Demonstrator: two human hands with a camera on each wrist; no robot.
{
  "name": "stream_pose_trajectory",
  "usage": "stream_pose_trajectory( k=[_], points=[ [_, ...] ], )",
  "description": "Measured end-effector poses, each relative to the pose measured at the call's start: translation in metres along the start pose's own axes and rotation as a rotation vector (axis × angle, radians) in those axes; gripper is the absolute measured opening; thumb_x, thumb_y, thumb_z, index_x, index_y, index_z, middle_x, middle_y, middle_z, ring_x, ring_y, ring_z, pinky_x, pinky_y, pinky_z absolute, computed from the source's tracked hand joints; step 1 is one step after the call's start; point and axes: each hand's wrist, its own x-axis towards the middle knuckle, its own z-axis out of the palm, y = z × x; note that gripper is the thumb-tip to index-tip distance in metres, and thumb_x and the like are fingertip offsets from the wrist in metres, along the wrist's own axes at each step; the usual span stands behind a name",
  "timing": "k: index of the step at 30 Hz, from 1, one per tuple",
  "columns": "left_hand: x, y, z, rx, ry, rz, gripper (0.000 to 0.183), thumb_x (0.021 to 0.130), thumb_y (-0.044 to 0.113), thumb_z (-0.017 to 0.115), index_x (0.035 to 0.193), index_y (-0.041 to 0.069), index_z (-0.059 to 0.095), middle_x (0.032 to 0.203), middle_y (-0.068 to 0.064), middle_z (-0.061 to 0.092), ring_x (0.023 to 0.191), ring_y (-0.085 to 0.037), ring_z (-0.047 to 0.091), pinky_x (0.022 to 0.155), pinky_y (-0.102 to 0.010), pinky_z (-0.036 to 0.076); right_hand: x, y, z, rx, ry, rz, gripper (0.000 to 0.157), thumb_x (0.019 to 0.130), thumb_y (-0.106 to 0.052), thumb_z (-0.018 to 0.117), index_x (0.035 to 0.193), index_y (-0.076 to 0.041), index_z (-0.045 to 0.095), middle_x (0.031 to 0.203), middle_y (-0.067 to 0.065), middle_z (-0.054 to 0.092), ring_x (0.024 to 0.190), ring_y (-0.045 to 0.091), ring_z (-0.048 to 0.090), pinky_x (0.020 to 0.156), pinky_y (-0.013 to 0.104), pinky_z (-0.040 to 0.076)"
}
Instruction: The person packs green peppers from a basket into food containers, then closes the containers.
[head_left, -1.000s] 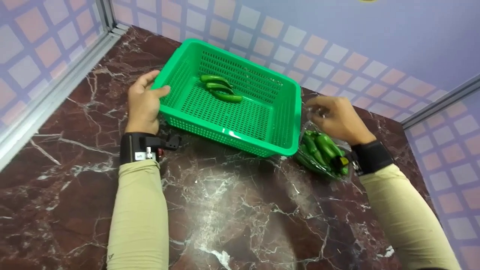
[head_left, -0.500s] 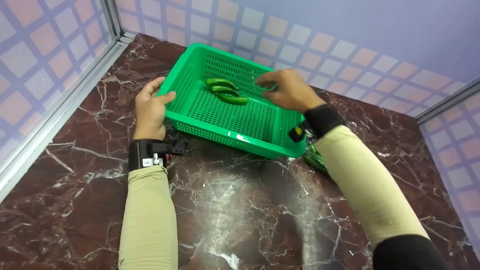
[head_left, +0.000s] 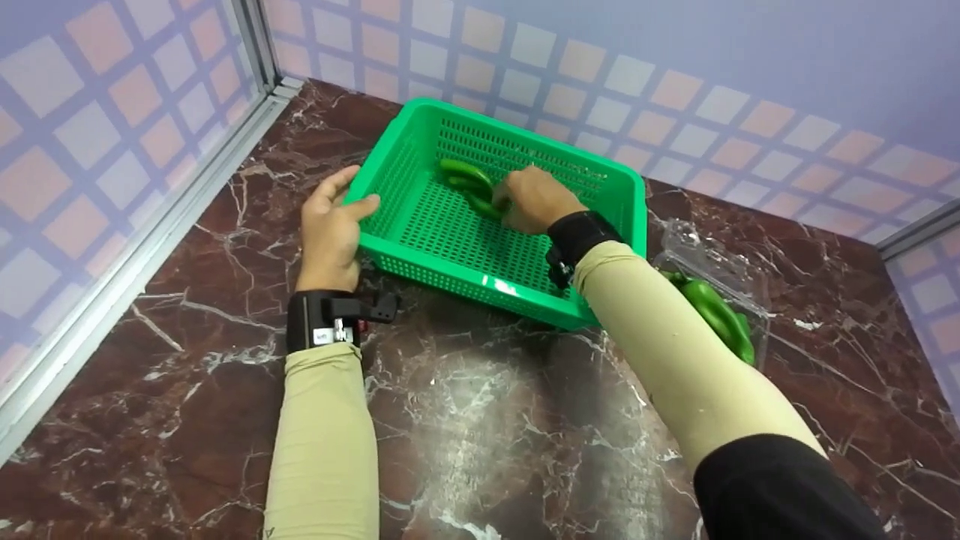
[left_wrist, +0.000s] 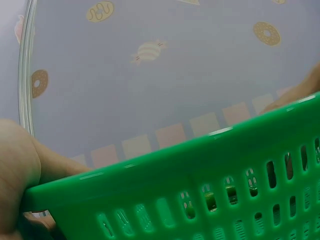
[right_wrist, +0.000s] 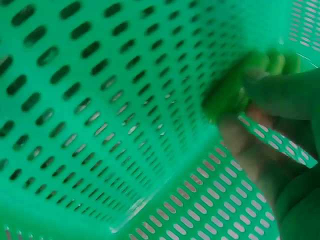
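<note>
My left hand (head_left: 330, 229) grips the left rim of a green plastic basket (head_left: 450, 277), thumb over the inner side and fingers outside. Inside the basket, my right hand (head_left: 538, 201) pinches the near end of a long green pepper (right_wrist: 232, 92) between thumb and fingers. More green peppers (head_left: 461, 169) lie beside it at the back left of the basket floor; the hand partly hides them. In the left wrist view, the basket's side wall (left_wrist: 150, 185) covers most of the peppers.
A clear plastic bag (head_left: 697, 247) with several green peppers (head_left: 716, 315) lies right of the basket, partly behind my right forearm. The basket stands on a dark red marbled surface (head_left: 480, 420). Patterned walls (head_left: 675, 60) rise behind and at both sides.
My right hand has moved left from above the plastic bag, over the basket's right side, and down to the peppers inside. My left hand keeps its grip on the rim.
</note>
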Motion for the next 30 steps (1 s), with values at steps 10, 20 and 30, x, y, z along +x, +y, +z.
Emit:
stream_pose_trajectory(
  k=[10,20,30],
  points=[
    [-0.001,0.004,0.001,-0.020,0.005,0.010,0.050,0.101,-0.002,0.059,0.150,0.003,0.050,0.130,-0.004,0.057,0.107,-0.013,0.059,0.103,-0.034,0.052,0.010,-0.003,0.010,-0.115,-0.045,-0.005,0.008,0.094,-0.003,0.068,0.098,-0.002,0.075,0.077,0.004,0.053,0.070,0.018,0.043,0.064,0.031,0.037],
    [-0.003,-0.001,0.003,-0.008,-0.002,-0.007,0.051,0.101,-0.002,0.059,0.151,0.004,0.049,0.129,-0.002,0.058,0.110,-0.015,0.059,0.107,-0.037,0.051,0.009,-0.002,0.012,-0.177,-0.119,0.010,0.030,0.091,0.008,0.056,0.072,-0.013,0.045,0.070,-0.002,0.029,0.063,0.016,0.027,0.057,0.030,0.022],
    [-0.002,-0.002,0.004,-0.013,0.013,0.000,0.050,0.101,-0.002,0.059,0.150,0.004,0.051,0.130,-0.002,0.058,0.107,-0.013,0.059,0.103,-0.035,0.052,0.008,-0.001,0.007,-0.175,-0.152,0.005,0.019,0.092,0.008,0.056,0.080,-0.008,0.054,0.076,0.002,0.042,0.069,0.019,0.036,0.061,0.031,0.030]
  ],
)
